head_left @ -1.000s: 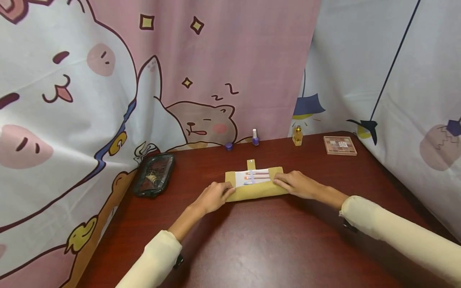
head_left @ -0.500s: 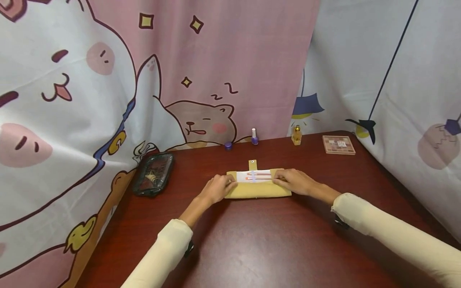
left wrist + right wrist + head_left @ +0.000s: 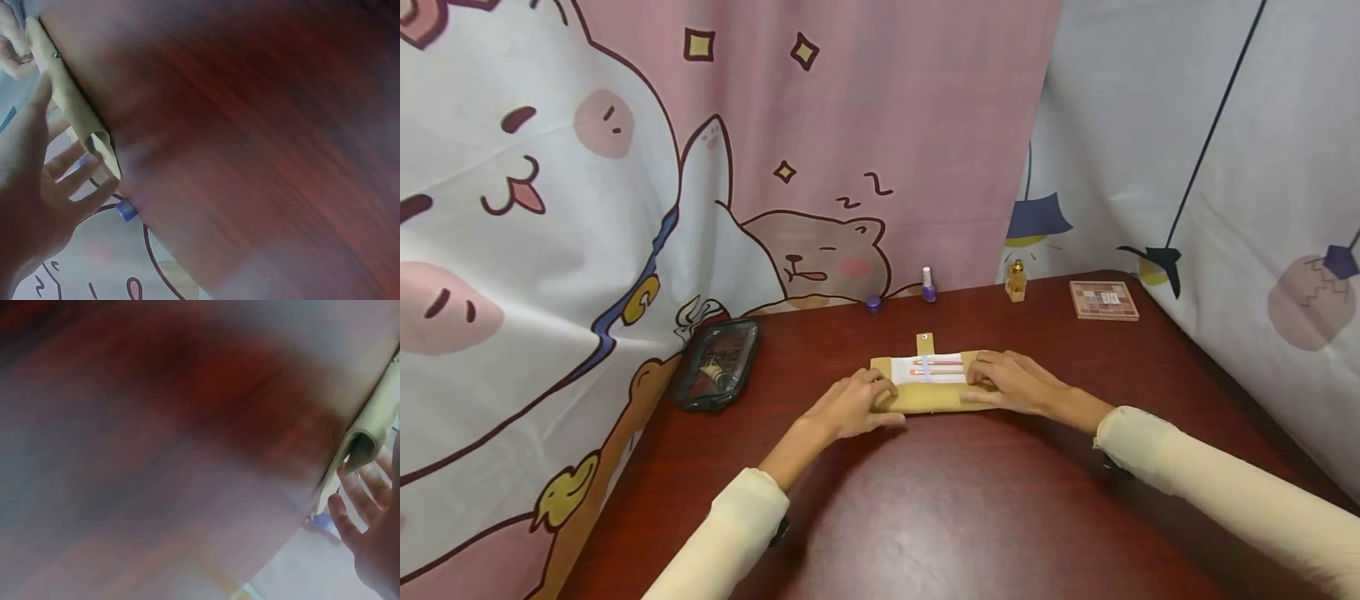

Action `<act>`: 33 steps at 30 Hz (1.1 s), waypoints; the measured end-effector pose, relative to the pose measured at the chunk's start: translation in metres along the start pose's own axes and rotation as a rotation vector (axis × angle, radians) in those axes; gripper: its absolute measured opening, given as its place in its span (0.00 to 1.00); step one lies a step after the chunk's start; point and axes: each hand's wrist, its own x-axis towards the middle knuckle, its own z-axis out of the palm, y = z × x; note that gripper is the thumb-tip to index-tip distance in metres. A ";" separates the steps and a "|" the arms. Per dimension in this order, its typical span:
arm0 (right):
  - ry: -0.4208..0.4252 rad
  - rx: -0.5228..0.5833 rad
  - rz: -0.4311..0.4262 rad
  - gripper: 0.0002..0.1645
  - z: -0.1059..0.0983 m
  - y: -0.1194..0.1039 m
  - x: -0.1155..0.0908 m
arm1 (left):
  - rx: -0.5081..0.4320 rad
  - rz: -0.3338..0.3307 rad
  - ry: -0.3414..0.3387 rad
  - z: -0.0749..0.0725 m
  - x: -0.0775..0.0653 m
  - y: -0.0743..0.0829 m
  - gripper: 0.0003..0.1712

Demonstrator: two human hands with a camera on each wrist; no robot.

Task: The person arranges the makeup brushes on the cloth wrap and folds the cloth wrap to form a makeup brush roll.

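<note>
A tan fabric brush roll (image 3: 928,400) lies across the table, its front part rolled up. Slim pink-handled brushes (image 3: 938,372) show against its white lining, under a pale elastic band. My left hand (image 3: 850,407) rests its fingers on the roll's left end, the thumb stretched out along the front edge. At the other end, my right hand (image 3: 1017,383) has bent fingers at the inner edge of the fold and its thumb on the rolled part. In the left wrist view, a snap stud shows on the brush roll (image 3: 75,103). The right wrist view shows its hollow end.
Along the back of the table stand a small purple jar (image 3: 873,304), a purple nail polish bottle (image 3: 928,287) and a yellow perfume bottle (image 3: 1016,282). An eyeshadow palette (image 3: 1103,301) lies at the back right, a black clear-topped case (image 3: 718,364) at the left.
The roll's front has been folded further back, covering the nearest brush. Since half a second ago, my left thumb has come off the fold toward the front edge, and my right thumb has lowered.
</note>
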 end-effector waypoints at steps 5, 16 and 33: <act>-0.077 0.010 -0.011 0.29 -0.006 -0.002 -0.007 | -0.026 -0.006 -0.101 -0.001 -0.007 0.000 0.27; -0.099 0.315 0.125 0.09 -0.015 0.006 0.003 | -0.416 -0.032 0.055 -0.003 0.004 -0.012 0.13; -0.128 0.127 0.233 0.12 -0.006 0.011 0.018 | -0.363 -0.236 0.086 0.012 0.027 -0.019 0.13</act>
